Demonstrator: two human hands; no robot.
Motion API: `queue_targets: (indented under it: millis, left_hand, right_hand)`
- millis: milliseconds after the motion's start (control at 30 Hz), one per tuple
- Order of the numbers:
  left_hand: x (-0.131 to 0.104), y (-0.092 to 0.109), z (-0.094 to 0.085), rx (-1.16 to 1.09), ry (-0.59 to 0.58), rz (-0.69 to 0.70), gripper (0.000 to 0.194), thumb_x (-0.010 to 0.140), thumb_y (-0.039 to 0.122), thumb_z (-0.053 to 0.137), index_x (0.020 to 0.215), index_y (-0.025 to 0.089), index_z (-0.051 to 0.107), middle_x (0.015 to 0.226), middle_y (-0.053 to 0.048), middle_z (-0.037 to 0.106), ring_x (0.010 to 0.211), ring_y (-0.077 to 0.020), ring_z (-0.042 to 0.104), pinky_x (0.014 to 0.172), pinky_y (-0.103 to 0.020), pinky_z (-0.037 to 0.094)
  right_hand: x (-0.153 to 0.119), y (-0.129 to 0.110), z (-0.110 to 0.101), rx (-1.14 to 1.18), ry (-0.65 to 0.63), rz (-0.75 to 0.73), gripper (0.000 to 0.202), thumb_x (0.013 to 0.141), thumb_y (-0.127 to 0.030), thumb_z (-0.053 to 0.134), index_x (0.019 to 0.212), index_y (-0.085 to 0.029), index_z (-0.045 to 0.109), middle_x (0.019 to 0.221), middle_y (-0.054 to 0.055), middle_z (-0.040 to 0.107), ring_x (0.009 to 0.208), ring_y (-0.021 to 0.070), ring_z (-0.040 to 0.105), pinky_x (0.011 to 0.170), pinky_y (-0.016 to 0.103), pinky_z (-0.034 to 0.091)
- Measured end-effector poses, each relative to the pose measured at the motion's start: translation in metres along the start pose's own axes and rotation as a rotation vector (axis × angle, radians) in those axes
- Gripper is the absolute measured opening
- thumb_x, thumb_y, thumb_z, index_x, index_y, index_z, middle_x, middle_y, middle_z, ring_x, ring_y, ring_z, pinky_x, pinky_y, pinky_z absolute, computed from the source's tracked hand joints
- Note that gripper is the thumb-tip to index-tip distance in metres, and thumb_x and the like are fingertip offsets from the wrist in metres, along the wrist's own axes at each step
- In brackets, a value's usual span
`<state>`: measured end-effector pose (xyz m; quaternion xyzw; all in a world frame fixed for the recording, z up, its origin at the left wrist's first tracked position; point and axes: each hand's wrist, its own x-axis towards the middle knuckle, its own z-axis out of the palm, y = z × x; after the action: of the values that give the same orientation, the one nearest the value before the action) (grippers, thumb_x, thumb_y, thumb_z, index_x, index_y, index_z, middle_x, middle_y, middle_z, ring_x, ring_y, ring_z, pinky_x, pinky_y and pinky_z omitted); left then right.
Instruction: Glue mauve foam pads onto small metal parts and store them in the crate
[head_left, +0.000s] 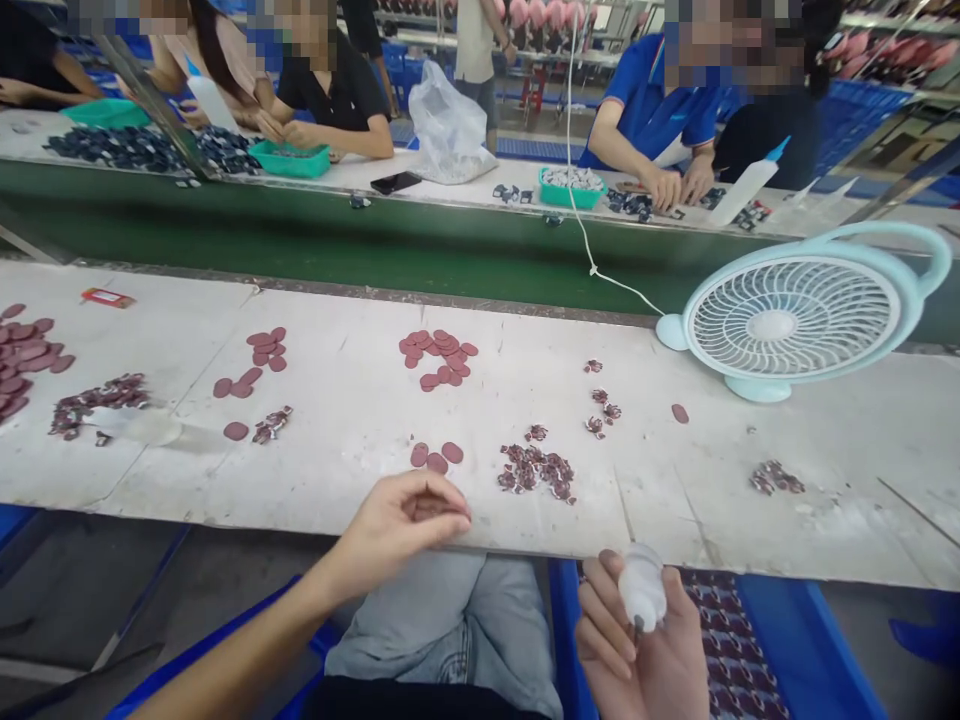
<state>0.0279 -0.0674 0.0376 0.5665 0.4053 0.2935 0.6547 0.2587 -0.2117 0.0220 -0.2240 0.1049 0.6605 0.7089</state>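
Observation:
My left hand [405, 520] is at the table's front edge, its fingers curled towards the thumb; whatever lies between the fingertips is too small to make out. Just beyond it lie a few reddish-brown oval pieces [451, 452]. My right hand [641, 640], past the table edge, is wrapped round a small white bottle [642, 590], its narrow tip pointing down towards me. Between and beyond my hands sits a pile of small dark red and white pieces [536, 470]. Further back is a loose group of reddish-brown ovals [442, 355].
A light blue fan [795, 310] stands at the right, its white cord running up. More ovals [22, 360] and small pieces [97, 400] lie at the left. A blue crate [810, 640] holds patterned pieces below the edge. People work at another table [517, 190] across.

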Motion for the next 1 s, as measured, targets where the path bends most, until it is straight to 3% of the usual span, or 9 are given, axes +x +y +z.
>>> queue_targets:
  millis: [133,267,400,533,667,800,1000]
  left_hand:
    - [-0.042,-0.029,0.022,0.142,-0.021,-0.035,0.018,0.089,0.032,0.067,0.099,0.021,0.078,0.093,-0.008,0.075,0.084,-0.0168,0.067,0.074,-0.025,0.054]
    - [-0.068,-0.058,0.042,0.067,-0.178,-0.095,0.035,0.1,0.034,0.047,0.126,0.024,0.068,0.097,-0.009,0.067,0.079,-0.0157,0.063,0.068,-0.027,0.056]
    - [-0.073,-0.077,0.061,-0.166,-0.133,-0.323,0.033,0.092,0.038,0.061,0.116,0.017,0.069,0.085,-0.006,0.066,0.067,-0.0136,0.06,0.058,-0.024,0.052]
    - [-0.067,-0.077,0.071,-0.289,-0.044,-0.34,0.021,0.084,0.033,0.074,0.087,0.013,0.073,0.073,-0.004,0.069,0.063,-0.011,0.058,0.062,-0.023,0.049]
    - [-0.061,-0.067,0.069,-0.503,-0.138,-0.331,0.019,0.084,0.027,0.074,0.098,0.015,0.078,0.084,-0.007,0.074,0.074,-0.0135,0.063,0.072,-0.026,0.052]
    - [-0.062,-0.07,0.07,-0.661,-0.219,-0.329,0.029,0.08,0.02,0.078,0.108,0.019,0.077,0.102,-0.008,0.075,0.09,-0.0166,0.066,0.082,-0.028,0.053]
    - [-0.064,-0.081,0.079,-0.783,-0.191,-0.482,0.027,0.078,0.023,0.081,0.104,0.016,0.078,0.084,-0.007,0.077,0.073,-0.0141,0.07,0.07,-0.026,0.058]
  right_hand:
    - [-0.005,0.021,-0.014,-0.126,0.051,0.055,0.043,0.095,-0.056,0.05,0.094,-0.014,0.062,0.065,-0.007,0.037,0.045,0.0032,0.024,0.036,0.013,0.035]
    - [-0.008,0.041,-0.022,-0.206,0.112,0.094,0.043,0.094,-0.055,0.051,0.095,-0.015,0.065,0.065,-0.006,0.041,0.045,0.003,0.021,0.036,0.012,0.033]
    - [-0.012,0.059,-0.019,-0.301,0.092,0.138,0.045,0.094,-0.059,0.049,0.094,-0.017,0.064,0.062,-0.006,0.043,0.043,0.0031,0.024,0.037,0.013,0.034]
    - [-0.015,0.069,-0.007,-0.408,0.059,0.08,0.044,0.092,-0.061,0.052,0.097,-0.019,0.064,0.064,-0.004,0.05,0.042,0.0041,0.034,0.038,0.016,0.038]
    - [-0.015,0.068,0.004,-0.438,0.082,-0.018,0.044,0.091,-0.062,0.051,0.096,-0.02,0.064,0.063,-0.003,0.05,0.048,0.0085,0.045,0.045,0.019,0.044]
    - [-0.014,0.065,0.011,-0.398,0.12,-0.066,0.044,0.093,-0.061,0.048,0.093,-0.02,0.064,0.062,-0.004,0.047,0.047,0.0082,0.041,0.044,0.019,0.042]
    - [-0.015,0.063,0.016,-0.371,0.154,-0.02,0.048,0.093,-0.063,0.048,0.092,-0.019,0.065,0.06,-0.005,0.046,0.046,0.0068,0.04,0.042,0.017,0.042]
